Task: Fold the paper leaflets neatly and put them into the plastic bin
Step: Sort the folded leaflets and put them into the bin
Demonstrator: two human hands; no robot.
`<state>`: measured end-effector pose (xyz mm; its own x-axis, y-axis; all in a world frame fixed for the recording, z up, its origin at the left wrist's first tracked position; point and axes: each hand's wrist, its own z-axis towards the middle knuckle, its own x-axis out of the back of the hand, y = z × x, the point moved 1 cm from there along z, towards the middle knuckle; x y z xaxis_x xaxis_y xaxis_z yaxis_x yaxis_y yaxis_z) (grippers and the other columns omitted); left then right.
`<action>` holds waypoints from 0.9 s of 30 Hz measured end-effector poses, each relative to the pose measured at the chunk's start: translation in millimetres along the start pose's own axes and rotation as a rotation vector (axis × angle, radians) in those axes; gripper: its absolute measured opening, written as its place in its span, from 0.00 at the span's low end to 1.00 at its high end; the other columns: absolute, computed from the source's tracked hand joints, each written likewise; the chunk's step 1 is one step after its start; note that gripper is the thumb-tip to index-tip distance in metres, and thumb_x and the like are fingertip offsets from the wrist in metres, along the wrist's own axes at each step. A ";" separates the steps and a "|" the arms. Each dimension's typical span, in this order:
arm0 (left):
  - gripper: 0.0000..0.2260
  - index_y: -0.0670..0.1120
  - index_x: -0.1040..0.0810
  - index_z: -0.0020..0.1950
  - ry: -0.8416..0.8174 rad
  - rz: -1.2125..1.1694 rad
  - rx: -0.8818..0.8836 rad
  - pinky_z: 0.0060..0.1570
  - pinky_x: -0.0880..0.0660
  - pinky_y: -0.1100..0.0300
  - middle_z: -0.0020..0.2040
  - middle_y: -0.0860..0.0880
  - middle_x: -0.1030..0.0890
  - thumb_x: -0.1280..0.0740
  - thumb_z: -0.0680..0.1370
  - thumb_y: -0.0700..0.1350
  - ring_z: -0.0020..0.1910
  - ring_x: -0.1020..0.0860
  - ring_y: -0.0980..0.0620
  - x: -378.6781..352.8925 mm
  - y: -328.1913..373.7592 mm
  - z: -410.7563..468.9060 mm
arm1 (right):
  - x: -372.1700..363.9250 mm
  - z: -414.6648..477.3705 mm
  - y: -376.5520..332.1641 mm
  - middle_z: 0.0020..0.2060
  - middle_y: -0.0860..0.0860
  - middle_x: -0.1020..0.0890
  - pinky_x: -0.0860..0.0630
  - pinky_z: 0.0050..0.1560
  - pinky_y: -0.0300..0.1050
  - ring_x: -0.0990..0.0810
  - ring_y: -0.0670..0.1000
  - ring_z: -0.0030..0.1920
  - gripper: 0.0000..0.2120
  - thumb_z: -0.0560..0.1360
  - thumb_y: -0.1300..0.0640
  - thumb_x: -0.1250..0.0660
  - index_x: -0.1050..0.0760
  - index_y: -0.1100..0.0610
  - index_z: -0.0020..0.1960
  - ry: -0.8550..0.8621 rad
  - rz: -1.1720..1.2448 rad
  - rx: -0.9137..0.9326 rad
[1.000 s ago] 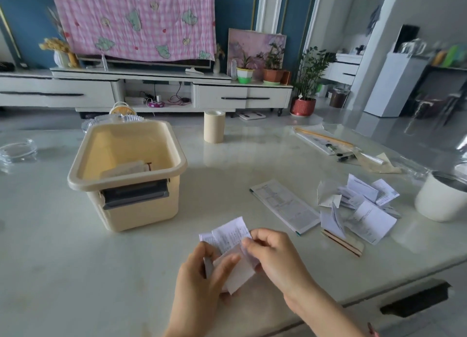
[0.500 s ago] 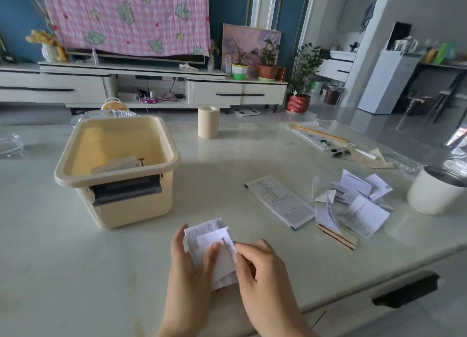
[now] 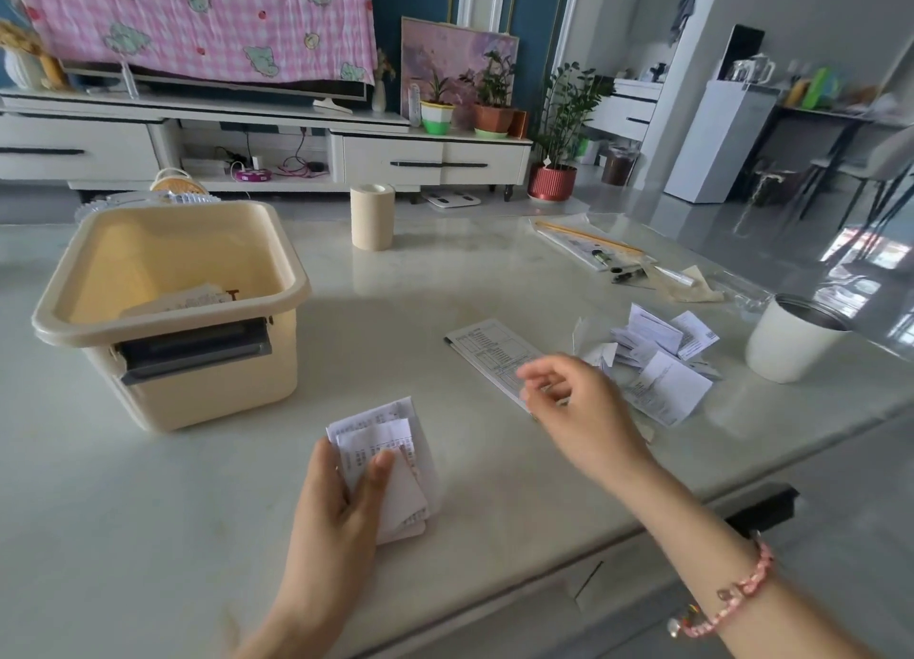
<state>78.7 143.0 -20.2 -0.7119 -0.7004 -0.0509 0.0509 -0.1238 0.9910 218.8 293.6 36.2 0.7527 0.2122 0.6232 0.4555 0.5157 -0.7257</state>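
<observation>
Left hand (image 3: 341, 500) grips a folded leaflet (image 3: 390, 460), thumb on top, low over the surface (image 3: 148, 535) nr its front edge. Right hand (image 3: 576, 401) hovers w/ a loose grip, fingers half curled, holding nothing, above a long flat leaflet (image 3: 487, 352) & hides that sheet's near end. Loose leaflet pile (image 3: 662, 381) lies just right of it, w/ a white cup (image 3: 786, 347) beyond. Plastic bin (image 3: 207, 391) stands at left, folded sheets (image 3: 183, 298) inside. Beige roll (image 3: 372, 218) & pens (image 3: 613, 268) sit at the back.

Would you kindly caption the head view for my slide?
Left hand holds a folded leaflet; right hand hovers above the long leaflet.
</observation>
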 end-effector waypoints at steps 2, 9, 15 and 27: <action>0.02 0.44 0.27 0.48 -0.004 0.017 0.005 0.40 0.21 0.51 0.44 0.41 0.20 0.37 0.77 0.42 0.42 0.21 0.47 -0.7 -1.2 -0.7 | 26.8 17.5 28.4 0.46 0.55 0.20 0.31 0.45 0.35 0.22 0.52 0.46 0.06 0.72 0.66 0.34 0.23 0.61 0.48 0.198 -0.138 -0.067; 0.02 0.43 0.26 0.47 -0.011 0.033 -0.003 0.36 0.25 0.60 0.42 0.43 0.19 0.36 0.76 0.41 0.39 0.22 0.49 -2.7 -4.4 0.7 | 81.5 30.3 97.9 0.63 0.63 0.28 0.35 0.62 0.53 0.32 0.64 0.63 0.24 0.71 0.61 0.31 0.32 0.63 0.65 0.436 -0.361 -0.365; 0.01 0.44 0.25 0.47 -0.013 0.024 0.009 0.33 0.26 0.67 0.41 0.45 0.19 0.36 0.77 0.40 0.37 0.22 0.54 -2.4 -3.2 -1.0 | 82.2 30.3 124.0 0.34 0.61 0.23 0.29 0.40 0.48 0.25 0.61 0.40 0.10 0.69 0.57 0.30 0.24 0.62 0.34 0.333 -0.307 -0.567; 0.03 0.45 0.25 0.51 -0.020 -0.115 0.115 0.28 0.24 0.64 0.43 0.44 0.19 0.37 0.78 0.40 0.35 0.21 0.57 -5.2 7.1 0.1 | 68.1 3.7 25.3 0.40 0.56 0.22 0.25 0.27 0.34 0.23 0.43 0.24 0.07 0.74 0.72 0.39 0.29 0.62 0.48 0.376 0.524 -0.291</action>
<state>82.7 145.9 -12.9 -0.7222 -0.6721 -0.1636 -0.1113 -0.1205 0.9864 279.8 324.1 61.4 0.9969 0.0433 0.0655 0.0573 0.1700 -0.9838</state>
